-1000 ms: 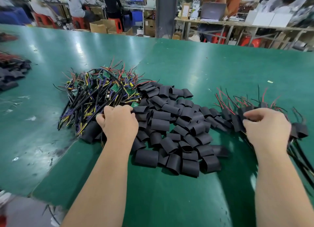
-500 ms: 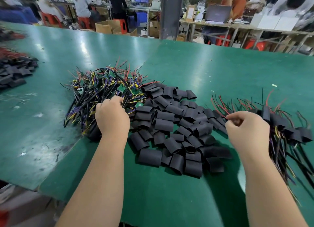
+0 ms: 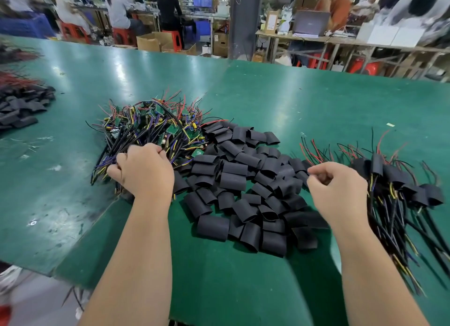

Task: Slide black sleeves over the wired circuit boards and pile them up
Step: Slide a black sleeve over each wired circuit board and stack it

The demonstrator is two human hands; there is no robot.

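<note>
Black sleeves [image 3: 235, 179]: short flattened tubes, loose heap at centre of green tabletop [image 3: 316, 101]. Wired circuit boards [image 3: 155, 126]: tangled heap just left of sleeves, with red, yellow, purple and black leads. Sleeved units [image 3: 399, 179]: pile at right. Step in hand, judged: pick-up of one bare board. Left grip [image 3: 146, 172] curled into leads at near edge of board heap. Right grip [image 3: 338, 189] curled above right edge of sleeve heap; contents not discernible. Next: draw one board free without snagging neighbours, take one sleeve, open its mouth, feed board in.
</note>
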